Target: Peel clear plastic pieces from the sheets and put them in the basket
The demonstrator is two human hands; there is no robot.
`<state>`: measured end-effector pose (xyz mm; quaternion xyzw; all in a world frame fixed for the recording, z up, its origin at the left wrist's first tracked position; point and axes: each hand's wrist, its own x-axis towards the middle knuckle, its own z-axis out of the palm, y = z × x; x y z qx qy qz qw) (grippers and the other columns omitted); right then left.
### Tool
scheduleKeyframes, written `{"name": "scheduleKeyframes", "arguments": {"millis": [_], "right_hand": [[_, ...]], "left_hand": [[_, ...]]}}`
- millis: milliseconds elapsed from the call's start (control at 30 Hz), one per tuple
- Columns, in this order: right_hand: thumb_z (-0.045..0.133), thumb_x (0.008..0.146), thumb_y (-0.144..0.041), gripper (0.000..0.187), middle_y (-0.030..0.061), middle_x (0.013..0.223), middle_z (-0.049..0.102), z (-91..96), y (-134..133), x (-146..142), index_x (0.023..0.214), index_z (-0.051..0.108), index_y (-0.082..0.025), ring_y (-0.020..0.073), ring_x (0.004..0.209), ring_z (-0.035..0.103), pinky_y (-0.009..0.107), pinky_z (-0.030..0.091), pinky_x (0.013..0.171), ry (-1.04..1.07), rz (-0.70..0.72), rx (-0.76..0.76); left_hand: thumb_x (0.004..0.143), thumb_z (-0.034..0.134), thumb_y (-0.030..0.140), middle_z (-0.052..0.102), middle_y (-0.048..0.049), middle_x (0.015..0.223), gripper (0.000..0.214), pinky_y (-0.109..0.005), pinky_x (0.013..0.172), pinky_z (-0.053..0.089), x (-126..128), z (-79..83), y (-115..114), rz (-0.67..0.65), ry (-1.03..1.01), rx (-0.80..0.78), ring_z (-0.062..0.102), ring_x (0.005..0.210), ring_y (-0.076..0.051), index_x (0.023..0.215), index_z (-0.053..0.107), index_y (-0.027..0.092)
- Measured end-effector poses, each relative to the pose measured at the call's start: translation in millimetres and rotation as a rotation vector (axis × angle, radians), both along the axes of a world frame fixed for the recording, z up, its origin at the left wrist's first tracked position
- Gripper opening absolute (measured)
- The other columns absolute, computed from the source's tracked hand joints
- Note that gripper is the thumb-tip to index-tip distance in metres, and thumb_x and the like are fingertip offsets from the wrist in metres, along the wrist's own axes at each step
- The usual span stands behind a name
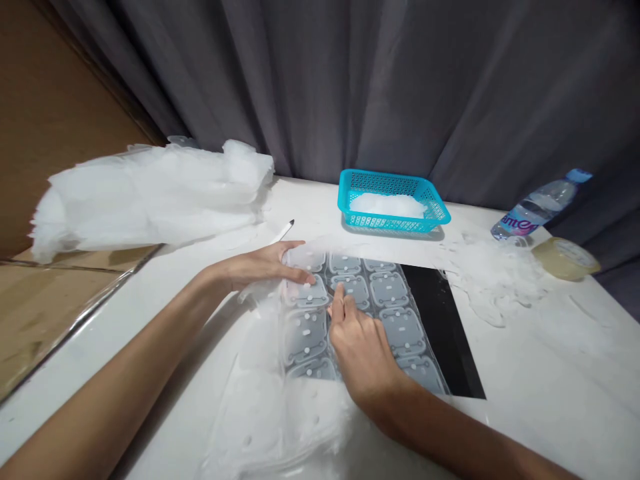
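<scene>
A translucent plastic sheet (395, 291) with rows of rounded rectangular pockets, each with small dots, lies over a black mat (440, 327) on the white table. My left hand (270, 263) rests on the sheet's left edge, thumb and fingers stretched out. My right hand (357, 333) is closed over the middle of the sheet, index finger pointing forward and pressing down. A thin-tipped tool (331, 292) shows at its fingertips, beside the seam between two columns of pockets; most of it is hidden. The sheet's front part hangs past the mat towards me.
A tall pile of white translucent sheets (155, 193) stands at the back left, near cardboard (60, 300). A pen-like tool (286, 231) lies beyond my left hand. A blue basket (395, 223) holds white pieces. Plastic scraps (493, 273), a water bottle (540, 207) and tape roll (565, 259) are right.
</scene>
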<state>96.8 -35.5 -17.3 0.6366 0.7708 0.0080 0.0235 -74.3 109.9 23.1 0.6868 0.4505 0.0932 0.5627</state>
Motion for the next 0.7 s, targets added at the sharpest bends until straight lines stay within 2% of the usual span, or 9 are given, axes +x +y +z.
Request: {"name": "scheduleKeyframes", "arguments": {"millis": [133,300,400,500,600,700], "right_hand": [[0.050,0.097,0.000,0.055,0.0217,0.110,0.074,2.5,-0.1,0.4,0.151,0.048,-0.003,0.0158,0.074,0.075,0.021,0.060,0.064,0.022,-0.009,-0.020],[0.051,0.096,0.000,0.054,0.0210,0.107,0.074,5.3,0.3,0.3,0.149,0.051,-0.003,0.0155,0.073,0.075,0.020,0.060,0.063,0.007,0.003,-0.003],[0.051,0.096,0.000,0.052,0.0190,0.104,0.075,7.4,-0.5,0.2,0.148,0.053,-0.003,0.0145,0.070,0.074,0.019,0.059,0.061,-0.003,0.003,0.023],[0.048,0.096,0.001,0.051,0.0171,0.098,0.075,11.0,-2.1,0.6,0.147,0.053,0.001,0.0142,0.067,0.074,0.019,0.058,0.057,-0.004,-0.008,0.018],[0.048,0.096,0.001,0.050,0.0160,0.097,0.075,15.5,-3.0,1.4,0.146,0.053,0.002,0.0144,0.066,0.074,0.020,0.058,0.056,0.008,-0.019,-0.028],[0.055,0.097,-0.003,0.051,0.0172,0.107,0.075,16.9,-2.9,1.7,0.147,0.053,-0.001,0.0152,0.071,0.074,0.022,0.059,0.061,0.019,-0.037,-0.047]], "left_hand": [[0.075,0.087,0.036,0.073,-0.0032,0.100,0.047,-0.024,0.070,0.049,1.3,1.8,-0.8,-0.003,-0.027,-0.084,0.068,0.085,-0.020,0.113,0.066,0.019],[0.075,0.087,0.040,0.075,-0.0050,0.106,0.050,-0.026,0.074,0.051,-1.7,-1.3,1.4,-0.021,-0.028,-0.081,0.070,0.088,-0.023,0.115,0.066,0.019],[0.074,0.088,0.042,0.076,-0.0052,0.114,0.055,-0.026,0.077,0.052,-4.5,-2.2,3.6,-0.022,0.013,-0.043,0.071,0.099,-0.026,0.119,0.066,0.020],[0.072,0.090,0.043,0.075,-0.0049,0.119,0.064,-0.027,0.081,0.052,-6.8,-1.5,5.0,-0.003,0.048,-0.017,0.070,0.106,-0.027,0.126,0.065,0.021],[0.071,0.090,0.043,0.076,-0.0050,0.114,0.063,-0.027,0.078,0.053,-6.9,-0.3,4.4,-0.005,0.020,-0.056,0.071,0.100,-0.025,0.126,0.065,0.021],[0.073,0.089,0.041,0.076,-0.0039,0.105,0.053,-0.027,0.074,0.051,-5.5,0.4,2.9,-0.022,-0.013,-0.076,0.070,0.091,-0.024,0.117,0.069,0.020]]}}
